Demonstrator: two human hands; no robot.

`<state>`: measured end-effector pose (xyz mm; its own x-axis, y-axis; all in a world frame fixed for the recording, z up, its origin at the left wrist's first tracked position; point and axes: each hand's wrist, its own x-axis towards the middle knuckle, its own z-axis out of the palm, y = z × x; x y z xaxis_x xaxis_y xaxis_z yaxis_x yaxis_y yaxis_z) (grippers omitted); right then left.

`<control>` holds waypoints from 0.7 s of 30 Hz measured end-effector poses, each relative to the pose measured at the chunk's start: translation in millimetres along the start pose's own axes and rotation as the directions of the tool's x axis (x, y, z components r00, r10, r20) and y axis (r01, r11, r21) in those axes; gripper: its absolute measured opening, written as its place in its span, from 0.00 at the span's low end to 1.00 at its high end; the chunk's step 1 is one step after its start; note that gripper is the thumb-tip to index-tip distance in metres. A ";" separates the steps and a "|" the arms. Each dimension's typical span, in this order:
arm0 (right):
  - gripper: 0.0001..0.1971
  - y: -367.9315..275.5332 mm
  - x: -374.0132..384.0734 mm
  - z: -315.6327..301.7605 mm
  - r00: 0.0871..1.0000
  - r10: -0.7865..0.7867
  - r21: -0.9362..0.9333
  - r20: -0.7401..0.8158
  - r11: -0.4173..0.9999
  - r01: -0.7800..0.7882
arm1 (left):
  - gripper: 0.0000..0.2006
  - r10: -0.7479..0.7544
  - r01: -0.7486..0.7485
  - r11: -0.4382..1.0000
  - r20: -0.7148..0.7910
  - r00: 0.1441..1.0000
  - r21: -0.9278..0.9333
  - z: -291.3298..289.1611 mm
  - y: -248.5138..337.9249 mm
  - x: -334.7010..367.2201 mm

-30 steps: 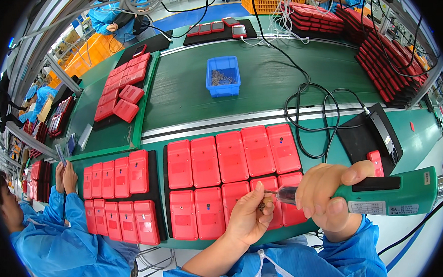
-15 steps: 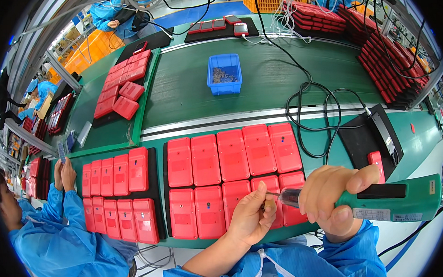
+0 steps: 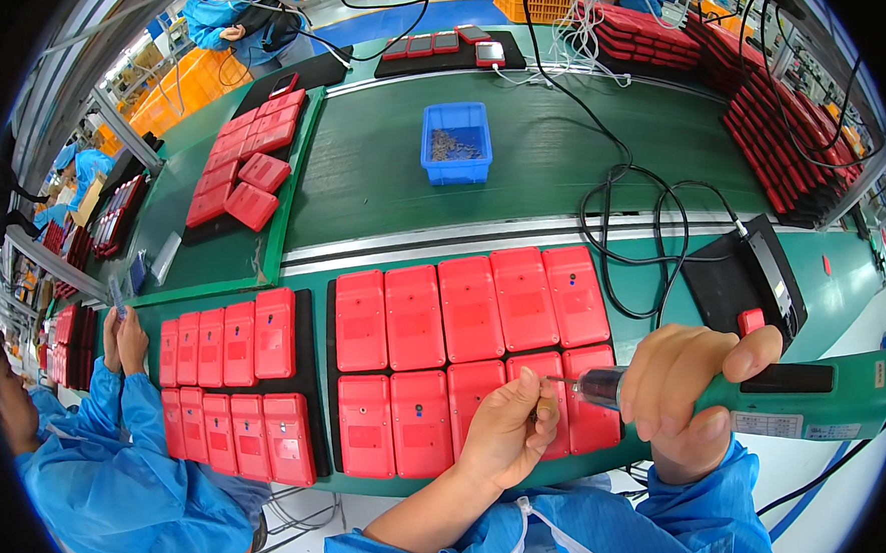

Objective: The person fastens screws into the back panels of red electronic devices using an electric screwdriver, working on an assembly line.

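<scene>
My right hand (image 3: 693,390) is wrapped around a green electric screwdriver (image 3: 807,396), which lies nearly level and points left. Its thin bit (image 3: 563,380) reaches the fingertips of my left hand (image 3: 512,420). Those fingers are curled with the thumb against them, around something small that I cannot make out. Below both hands, two rows of red device housings (image 3: 470,296) lie back side up on a black mat (image 3: 333,411). My left hand and the screwdriver's nose cover parts of the near row's right end.
A blue bin (image 3: 456,167) of small metal parts, apparently screws, stands on the green belt (image 3: 369,162). Black cable (image 3: 604,255) coils at right beside a black box (image 3: 772,269). Red housings are stacked (image 3: 786,144) far right. At left, a co-worker (image 3: 143,461) sits near more housings (image 3: 275,333).
My right hand and the screwdriver have shifted slightly right, so the bit sits a little farther from my left palm. My left hand stays nearly in place. The view has shifted slightly.
</scene>
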<state>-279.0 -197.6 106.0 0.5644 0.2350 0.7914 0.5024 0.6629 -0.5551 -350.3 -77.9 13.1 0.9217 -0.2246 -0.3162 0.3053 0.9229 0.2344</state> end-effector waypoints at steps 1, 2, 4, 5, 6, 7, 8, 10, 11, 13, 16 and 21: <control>0.17 0.9 1.8 -0.5 1.000 0.000 0.001 0.003 1.000 0.000 | 0.16 0.011 -0.011 1.000 0.022 1.000 -0.014 -0.7 0.4 -0.5; 0.17 2.7 4.5 -2.0 1.000 0.007 -0.021 -0.001 1.000 -0.007 | 0.16 0.015 -0.015 1.000 0.022 1.000 -0.015 -1.8 1.3 -2.5; 0.17 11.6 7.8 -6.6 0.999 0.041 -0.043 -0.034 0.998 -0.043 | 0.15 0.010 -0.010 0.999 -0.002 1.000 -0.039 -6.1 4.5 -8.8; 0.16 20.2 11.9 -17.0 0.999 0.024 -0.074 0.043 0.997 -0.021 | 0.15 0.004 -0.004 0.999 0.004 1.000 -0.040 -5.6 5.1 -9.8; 0.16 29.2 13.5 -23.1 0.998 0.034 -0.101 0.048 0.995 -0.029 | 0.13 0.002 -0.002 1.000 -0.024 1.000 -0.018 -3.9 5.8 -11.5; 0.16 39.9 14.1 -27.3 0.998 0.046 -0.119 0.053 0.992 -0.040 | 0.11 0.006 -0.005 1.000 -0.057 0.998 0.004 -3.7 7.3 -13.2; 0.17 48.5 16.2 -30.7 0.996 0.055 -0.134 0.068 0.990 -0.046 | 0.11 0.006 -0.005 1.000 -0.057 0.998 0.002 -4.0 8.4 -14.2; 0.16 65.0 15.0 -29.4 0.998 0.057 -0.071 0.007 0.996 -0.057 | 0.09 0.034 -0.031 0.999 -0.101 0.994 0.031 -4.6 10.3 -15.9; 0.16 67.8 15.1 -29.8 0.998 0.061 -0.070 0.008 0.996 -0.060 | 0.09 0.035 -0.032 0.999 -0.104 0.994 0.028 -5.4 11.3 -16.3; 0.15 72.7 15.9 -30.4 0.994 0.111 -0.174 0.021 0.979 -0.106 | 0.08 0.057 -0.055 0.998 -0.094 0.994 0.028 -7.1 13.0 -16.9; 0.14 78.3 14.3 -28.9 0.992 0.121 -0.195 0.024 0.974 -0.114 | 0.09 0.067 -0.064 0.997 -0.115 0.991 0.032 -8.3 14.4 -17.4; 0.15 82.5 12.9 -29.2 0.988 0.147 -0.186 0.036 0.973 -0.138 | 0.13 0.059 -0.058 0.998 -0.108 0.992 0.018 -10.1 16.4 -15.6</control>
<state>-211.1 -160.6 62.9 0.6079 0.3558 0.7099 0.5327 0.4803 -0.6968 -362.0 -56.1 12.6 0.9071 -0.1346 -0.3988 0.2558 0.9287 0.2684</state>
